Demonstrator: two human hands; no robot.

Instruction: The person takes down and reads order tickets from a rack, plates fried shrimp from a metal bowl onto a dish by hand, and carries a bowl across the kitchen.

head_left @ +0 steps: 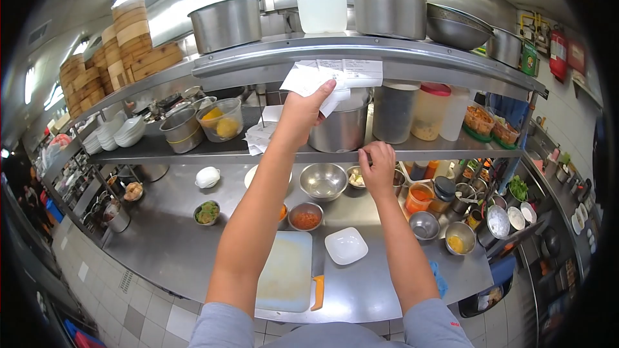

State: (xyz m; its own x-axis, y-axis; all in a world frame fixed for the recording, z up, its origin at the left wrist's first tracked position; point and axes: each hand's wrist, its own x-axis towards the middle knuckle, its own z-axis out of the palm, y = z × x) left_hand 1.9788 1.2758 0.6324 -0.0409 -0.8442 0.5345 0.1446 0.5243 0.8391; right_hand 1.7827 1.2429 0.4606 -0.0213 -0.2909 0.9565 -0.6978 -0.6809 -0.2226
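Pinched in my left hand (302, 121) are several printed order slips (303, 81), raised to the front rail of the upper shelf, where another slip (364, 73) hangs. My right hand (379, 164) is at the front edge of the middle shelf (425, 154), its fingers loosely bent and holding nothing that I can see. Beneath it stand a small bowl of pale pieces (356, 178) and an empty steel bowl (323, 182). More paper slips (261, 134) hang behind my left forearm.
On the counter lie a cutting board (284, 270), an orange-handled tool (318, 292), a white square dish (346, 246) and a bowl of chopped orange food (305, 217). Sauce containers (419, 198) crowd the right. Steel pots (391, 9) and bamboo steamers (132, 32) stand on top.
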